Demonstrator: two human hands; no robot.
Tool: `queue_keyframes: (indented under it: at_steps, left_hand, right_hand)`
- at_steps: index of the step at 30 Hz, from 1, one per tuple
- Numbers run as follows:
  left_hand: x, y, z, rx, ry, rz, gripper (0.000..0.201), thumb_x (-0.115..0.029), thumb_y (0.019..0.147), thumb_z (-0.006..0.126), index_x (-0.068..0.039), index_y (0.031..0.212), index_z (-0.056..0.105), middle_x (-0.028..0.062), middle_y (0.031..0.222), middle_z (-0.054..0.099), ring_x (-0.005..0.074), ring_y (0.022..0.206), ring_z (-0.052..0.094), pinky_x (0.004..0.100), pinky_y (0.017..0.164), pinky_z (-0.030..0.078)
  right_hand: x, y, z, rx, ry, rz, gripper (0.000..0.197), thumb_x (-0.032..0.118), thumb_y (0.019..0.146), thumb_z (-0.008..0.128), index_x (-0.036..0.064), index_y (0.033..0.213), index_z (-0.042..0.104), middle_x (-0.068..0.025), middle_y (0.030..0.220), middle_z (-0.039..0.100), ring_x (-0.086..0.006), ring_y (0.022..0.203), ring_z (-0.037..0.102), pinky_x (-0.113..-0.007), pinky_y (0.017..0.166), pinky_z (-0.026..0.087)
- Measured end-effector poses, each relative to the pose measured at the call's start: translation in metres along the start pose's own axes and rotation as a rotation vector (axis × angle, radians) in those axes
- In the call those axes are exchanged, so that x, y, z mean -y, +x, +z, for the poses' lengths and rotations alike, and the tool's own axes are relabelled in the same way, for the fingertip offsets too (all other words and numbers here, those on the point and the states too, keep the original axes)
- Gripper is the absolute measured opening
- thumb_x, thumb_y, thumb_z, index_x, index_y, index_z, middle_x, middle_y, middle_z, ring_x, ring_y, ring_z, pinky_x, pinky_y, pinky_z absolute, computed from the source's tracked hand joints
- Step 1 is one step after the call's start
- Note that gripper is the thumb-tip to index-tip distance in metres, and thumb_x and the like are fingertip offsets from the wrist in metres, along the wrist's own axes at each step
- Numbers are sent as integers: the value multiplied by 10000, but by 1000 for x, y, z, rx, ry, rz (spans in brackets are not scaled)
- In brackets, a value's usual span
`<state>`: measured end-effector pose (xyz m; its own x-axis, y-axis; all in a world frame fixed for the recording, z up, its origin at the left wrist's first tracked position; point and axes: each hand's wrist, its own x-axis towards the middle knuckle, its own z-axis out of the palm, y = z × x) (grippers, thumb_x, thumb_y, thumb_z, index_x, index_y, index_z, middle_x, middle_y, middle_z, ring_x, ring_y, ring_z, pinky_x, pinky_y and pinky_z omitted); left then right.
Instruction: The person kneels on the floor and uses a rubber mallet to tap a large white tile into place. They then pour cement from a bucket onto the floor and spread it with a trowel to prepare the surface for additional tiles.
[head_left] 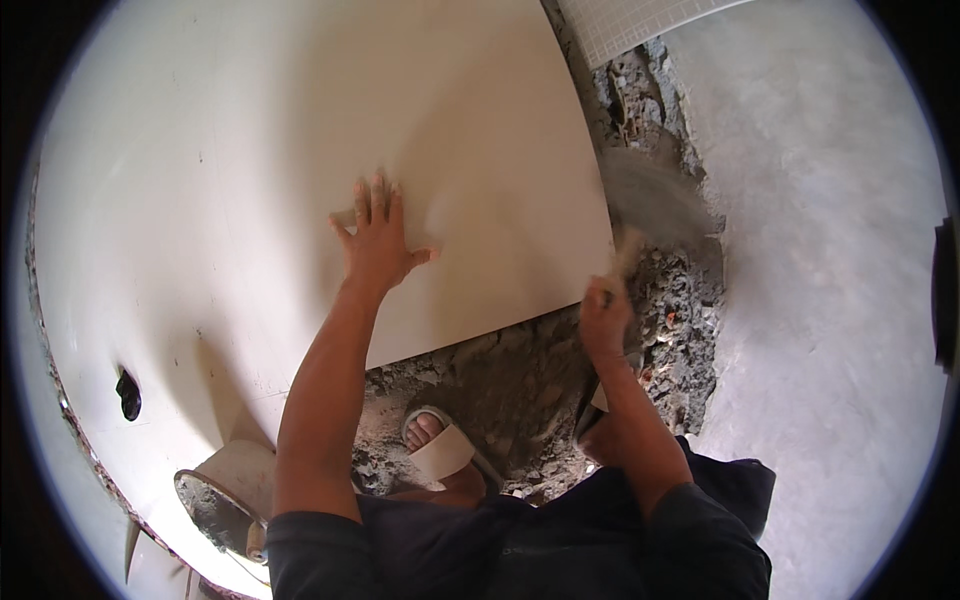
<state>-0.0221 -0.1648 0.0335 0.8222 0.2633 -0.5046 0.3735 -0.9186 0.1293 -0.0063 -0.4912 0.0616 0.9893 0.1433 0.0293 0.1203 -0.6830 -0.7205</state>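
Observation:
My left hand (375, 235) lies flat, fingers spread, on a large cream floor tile (300, 150) that fills the upper left of the view. My right hand (604, 320) is closed around the handle of a trowel (650, 195), whose grey blade is blurred beside the tile's right edge. Below the tile's corner lies rough grey mortar and rubble (520, 380). My sandalled foot (437, 445) rests on that rubble.
A smooth grey cement surface (820, 250) runs down the right side. A white gridded sheet (630, 20) shows at the top. A round metal pan with grey mortar (215, 512) sits at the lower left. A small dark hole (128, 395) marks the tile.

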Motion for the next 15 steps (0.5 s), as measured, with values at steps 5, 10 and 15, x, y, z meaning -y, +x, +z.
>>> queue_keyframes:
  at_steps: [5,10,15]
  left_hand:
    - [0,1,1,-6,25,-1,1117,-644,701,703,-104,1522,170,97,1609,23,328,1478,-2,734,1068,97]
    - [1,2,2,-1,34,-7,1109,-650,703,691,-116,1524,170,98,1608,18,325,1478,1,736,1064,117]
    - [1,1,3,5,46,-2,1114,-663,705,681,-134,1530,152,97,1609,10,320,1478,0,730,1069,122]
  right_hand:
    - [7,30,-1,19,-16,257,339,271,928,594,-60,997,586,-232,845,651,-385,755,647,-408,667,496]
    - [11,46,8,-56,-294,-60,302,262,950,580,-40,951,572,-136,723,596,-231,634,564,-352,589,459]
    - [11,66,17,-89,194,178,426,370,950,549,-47,1030,584,-240,865,668,-391,818,667,-458,707,504]
